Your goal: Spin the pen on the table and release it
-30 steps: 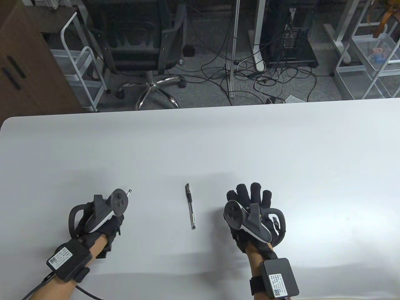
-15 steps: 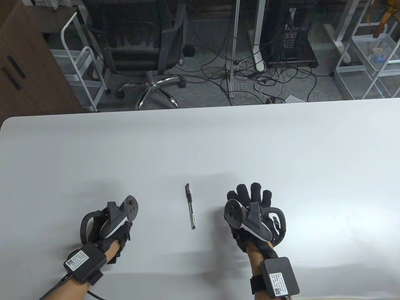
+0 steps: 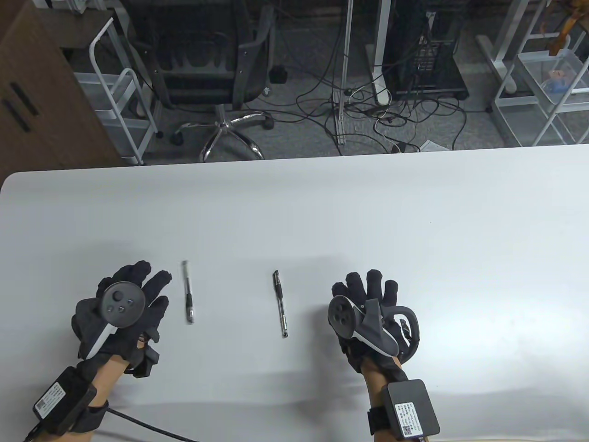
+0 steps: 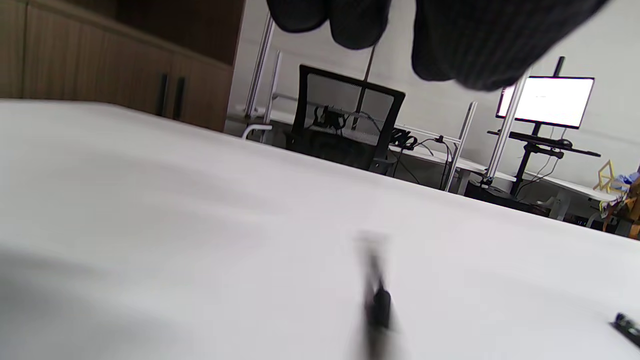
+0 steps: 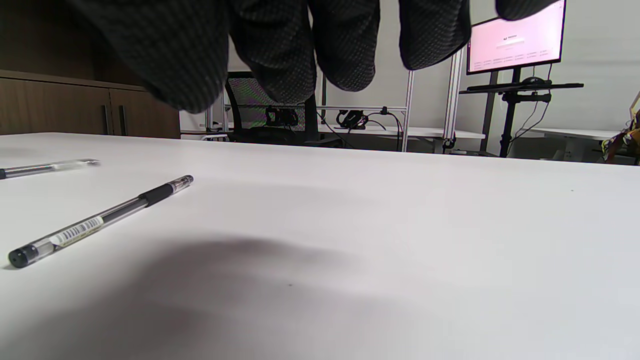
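Two pens lie on the white table (image 3: 294, 207). One pen (image 3: 188, 291), blurred, lies just right of my left hand (image 3: 138, 294); it also shows as a dark blur in the left wrist view (image 4: 376, 300). The second pen (image 3: 281, 304) lies still between the hands and shows in the right wrist view (image 5: 100, 220). My left hand is open, fingers spread flat, holding nothing. My right hand (image 3: 368, 287) is open, palm down on the table, right of the second pen.
The table's far edge (image 3: 294, 159) runs across the middle of the table view, with an office chair (image 3: 207, 69), carts and cables on the floor beyond. A cable (image 3: 152, 426) trails from my left wrist.
My left hand held a pen in a closed grip, then opened and moved left; the pen now lies on the table beside it, blurred. The right hand and middle pen stayed put.
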